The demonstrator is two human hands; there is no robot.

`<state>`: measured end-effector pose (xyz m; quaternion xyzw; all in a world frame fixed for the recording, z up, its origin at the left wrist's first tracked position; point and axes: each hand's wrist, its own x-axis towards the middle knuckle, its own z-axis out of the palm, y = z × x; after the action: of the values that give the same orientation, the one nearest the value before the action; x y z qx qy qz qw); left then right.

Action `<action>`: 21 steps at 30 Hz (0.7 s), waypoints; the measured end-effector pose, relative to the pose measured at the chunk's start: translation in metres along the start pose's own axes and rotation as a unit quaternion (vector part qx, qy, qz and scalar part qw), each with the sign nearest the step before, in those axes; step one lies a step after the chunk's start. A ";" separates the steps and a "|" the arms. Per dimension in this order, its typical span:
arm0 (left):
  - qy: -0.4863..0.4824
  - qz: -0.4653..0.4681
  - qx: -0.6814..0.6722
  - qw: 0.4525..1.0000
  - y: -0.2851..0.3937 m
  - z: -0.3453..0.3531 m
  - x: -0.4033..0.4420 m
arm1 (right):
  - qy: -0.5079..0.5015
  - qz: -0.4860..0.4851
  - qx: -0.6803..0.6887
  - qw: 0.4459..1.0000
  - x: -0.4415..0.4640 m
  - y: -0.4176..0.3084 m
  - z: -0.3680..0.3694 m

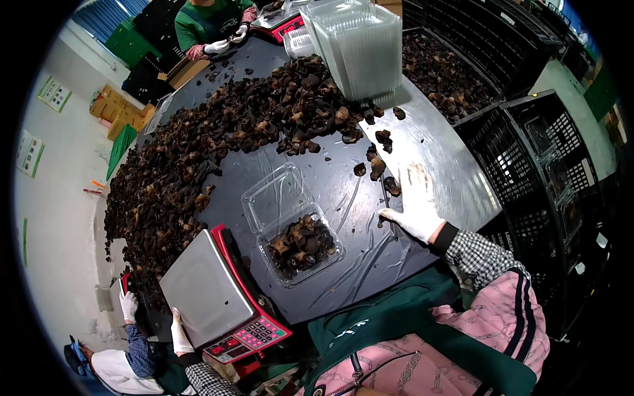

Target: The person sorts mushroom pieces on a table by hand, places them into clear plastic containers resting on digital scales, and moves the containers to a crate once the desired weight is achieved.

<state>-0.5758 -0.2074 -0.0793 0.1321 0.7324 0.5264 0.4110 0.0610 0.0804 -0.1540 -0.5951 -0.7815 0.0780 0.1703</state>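
My right hand (417,210), in a white glove, lies on the table's right side with its fingers spread, close to a few loose dark mushroom pieces (391,186). My left hand (179,332), also gloved, is at the left edge of a red scale (208,288); its fingers look extended and partly seen edge-on. Between the hands sits an open clear plastic box (333,232), its lid folded back, holding dark mushroom pieces (300,245). The scale's metal plate carries only a tiny dark crumb. A large heap of dark mushrooms (231,119) spreads behind the box.
Stacked clear boxes (360,53) stand at the back of the table. Black crates (528,152) line the right side, one full of mushrooms (439,72). A co-worker (210,26) is across the table, near another scale (284,25); another person (125,366) is at lower left.
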 end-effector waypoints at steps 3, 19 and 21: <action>0.002 -0.004 -0.003 1.000 -0.001 -0.004 0.001 | -0.002 0.007 0.013 1.000 0.040 -0.007 0.009; 0.032 -0.004 -0.019 0.999 0.000 0.002 -0.005 | 0.127 0.066 0.016 0.990 0.217 -0.033 0.043; 0.035 -0.021 -0.022 0.999 0.002 0.004 -0.008 | 0.089 0.088 0.014 0.992 0.227 -0.059 0.036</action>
<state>-0.5682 -0.2086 -0.0748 0.0892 0.7374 0.5374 0.3993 -0.0580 0.2843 -0.1289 -0.6636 -0.7068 0.0500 0.2399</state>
